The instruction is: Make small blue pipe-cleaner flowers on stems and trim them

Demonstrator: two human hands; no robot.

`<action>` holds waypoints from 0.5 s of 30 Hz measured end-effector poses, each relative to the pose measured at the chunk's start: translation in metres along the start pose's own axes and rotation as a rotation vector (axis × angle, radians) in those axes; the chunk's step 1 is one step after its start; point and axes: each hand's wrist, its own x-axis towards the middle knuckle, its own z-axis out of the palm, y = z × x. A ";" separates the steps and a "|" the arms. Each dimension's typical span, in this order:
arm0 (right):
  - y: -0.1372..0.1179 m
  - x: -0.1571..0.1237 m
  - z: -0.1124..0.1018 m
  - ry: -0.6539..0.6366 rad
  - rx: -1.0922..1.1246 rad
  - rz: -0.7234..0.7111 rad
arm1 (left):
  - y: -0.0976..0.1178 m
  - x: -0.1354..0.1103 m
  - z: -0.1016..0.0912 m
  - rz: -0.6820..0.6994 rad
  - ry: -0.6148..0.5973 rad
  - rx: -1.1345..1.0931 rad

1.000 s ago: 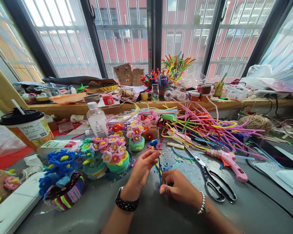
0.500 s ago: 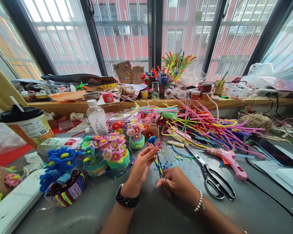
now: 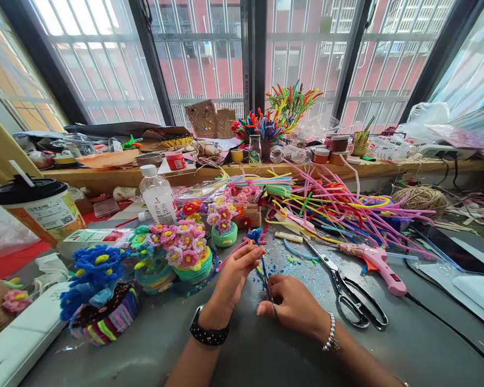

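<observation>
Between the fingertips of my left hand point(image 3: 236, 271) is a small blue pipe-cleaner flower point(image 3: 254, 235), its head poking up above them. Its dark blue stem point(image 3: 265, 274) slants down to my right hand point(image 3: 292, 306), whose thumb and fingers are closed around the lower part. A thin dark end shows below the right thumb; I cannot make out exactly what it is. Blue and yellow fluffy clippings point(image 3: 260, 273) lie on the table just behind the hands. Left of them stand a pot of pink flowers point(image 3: 187, 250) and a striped pot of blue flowers point(image 3: 100, 301).
Large black-handled scissors point(image 3: 342, 285) and a pink glue gun point(image 3: 377, 263) with its cable lie to the right. Behind them spreads a heap of pipe cleaners point(image 3: 339, 199). A plastic bottle point(image 3: 158, 196) and a lidded cup point(image 3: 40, 209) stand at the left.
The two blue strands seen apart between the hands now look like one line. My right hand has shifted slightly downward, and the flower head has turned a little.
</observation>
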 end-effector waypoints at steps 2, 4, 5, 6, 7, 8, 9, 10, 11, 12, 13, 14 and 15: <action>-0.001 0.000 0.001 0.016 -0.023 0.030 | 0.000 0.000 0.000 0.005 0.002 0.011; -0.001 0.001 0.002 0.025 -0.040 0.060 | 0.001 -0.001 0.001 0.004 -0.007 0.028; -0.002 0.001 0.001 0.024 -0.046 0.075 | 0.002 -0.001 0.001 0.005 -0.014 0.037; -0.002 0.001 0.001 0.022 -0.053 0.090 | 0.002 -0.002 0.001 0.009 -0.020 0.044; -0.003 0.002 0.000 0.019 -0.060 0.106 | 0.002 -0.002 0.002 0.017 -0.026 0.050; -0.003 0.002 0.000 0.016 -0.067 0.121 | 0.003 -0.003 0.002 0.027 -0.028 0.055; -0.003 0.002 0.000 0.013 -0.074 0.131 | 0.003 -0.003 0.003 0.040 -0.027 0.062; -0.002 0.003 0.000 0.011 -0.080 0.139 | 0.003 -0.003 0.003 0.051 -0.023 0.068; -0.002 0.003 0.000 0.012 -0.086 0.143 | 0.003 -0.004 0.004 0.062 -0.018 0.073; -0.001 0.003 0.001 0.013 -0.088 0.144 | 0.003 -0.004 0.004 0.070 -0.012 0.074; -0.001 0.003 0.001 0.016 -0.084 0.142 | 0.003 -0.003 0.005 0.076 -0.005 0.071; 0.000 0.004 0.002 0.021 -0.075 0.138 | 0.002 -0.003 0.005 0.079 0.001 0.063; 0.001 0.004 0.003 0.027 -0.061 0.133 | 0.002 -0.003 0.004 0.080 0.004 0.051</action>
